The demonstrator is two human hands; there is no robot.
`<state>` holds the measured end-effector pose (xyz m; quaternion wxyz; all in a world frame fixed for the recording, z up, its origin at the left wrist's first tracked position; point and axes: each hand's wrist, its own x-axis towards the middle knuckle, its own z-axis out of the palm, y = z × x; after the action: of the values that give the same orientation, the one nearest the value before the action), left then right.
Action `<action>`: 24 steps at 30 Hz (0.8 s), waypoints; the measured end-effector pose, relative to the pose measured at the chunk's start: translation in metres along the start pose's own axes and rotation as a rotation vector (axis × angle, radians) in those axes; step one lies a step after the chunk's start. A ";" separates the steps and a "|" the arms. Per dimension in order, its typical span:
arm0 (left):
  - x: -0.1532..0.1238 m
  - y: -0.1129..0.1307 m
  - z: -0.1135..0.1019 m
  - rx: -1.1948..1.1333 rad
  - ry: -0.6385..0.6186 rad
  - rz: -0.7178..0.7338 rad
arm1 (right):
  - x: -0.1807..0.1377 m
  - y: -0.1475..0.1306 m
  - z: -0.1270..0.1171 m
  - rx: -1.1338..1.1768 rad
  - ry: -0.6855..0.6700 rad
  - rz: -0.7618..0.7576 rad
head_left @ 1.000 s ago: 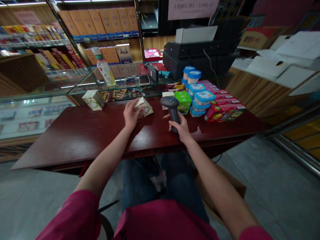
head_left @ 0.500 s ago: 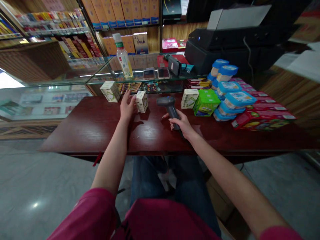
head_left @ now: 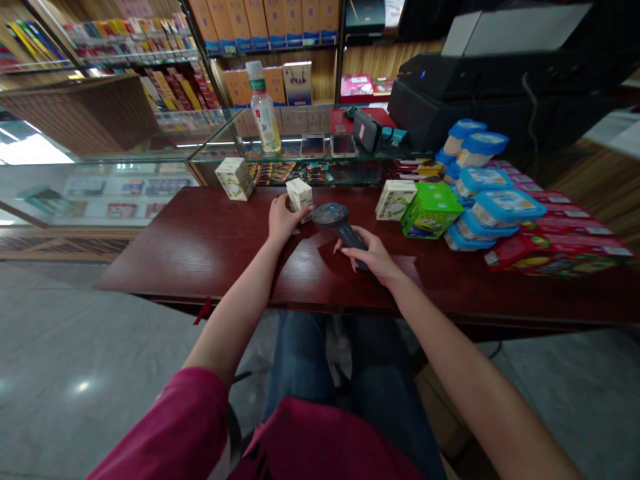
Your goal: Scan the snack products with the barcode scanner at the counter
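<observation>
My left hand (head_left: pixel 284 219) is closed on a small white-and-green carton (head_left: pixel 301 193), fingers behind it and thumb along its near side. The carton is tilted. A dark handheld barcode scanner (head_left: pixel 332 215) is gripped around its handle by my right hand (head_left: pixel 373 257); its head points left at the carton, close to my left thumb. A similar carton (head_left: pixel 236 179) stands upright to the left. Another such carton (head_left: pixel 395 200) stands on the right, beside a bright green box (head_left: pixel 432 210).
The dark red wooden table (head_left: pixel 200 247) lies beneath my hands. Behind it is a glass display counter (head_left: pixel 220 148) bearing a drink bottle (head_left: pixel 265 113). Blue-lidded tubs (head_left: pixel 507 208) and red boxes (head_left: pixel 560 247) are stacked at right, with a black machine (head_left: pixel 460 87) behind.
My left hand has closed on the carton and tilted it. The scanner's head has come closer to the carton. The whole view has shifted slightly, so things appear further right.
</observation>
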<state>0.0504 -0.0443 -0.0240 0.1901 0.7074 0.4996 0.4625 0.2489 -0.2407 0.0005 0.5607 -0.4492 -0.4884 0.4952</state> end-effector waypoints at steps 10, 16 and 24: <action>0.008 -0.010 0.002 -0.244 0.086 -0.146 | -0.001 -0.002 0.002 -0.064 -0.039 0.012; 0.005 -0.011 -0.005 -0.399 -0.027 -0.102 | 0.000 0.000 0.000 -0.026 0.046 -0.012; 0.008 -0.023 -0.028 -0.653 -0.503 0.012 | -0.002 -0.002 -0.002 0.047 0.197 -0.017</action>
<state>0.0153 -0.0334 -0.0230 0.5181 0.7039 0.2603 0.4103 0.2510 -0.2428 0.0020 0.6206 -0.4784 -0.4230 0.4550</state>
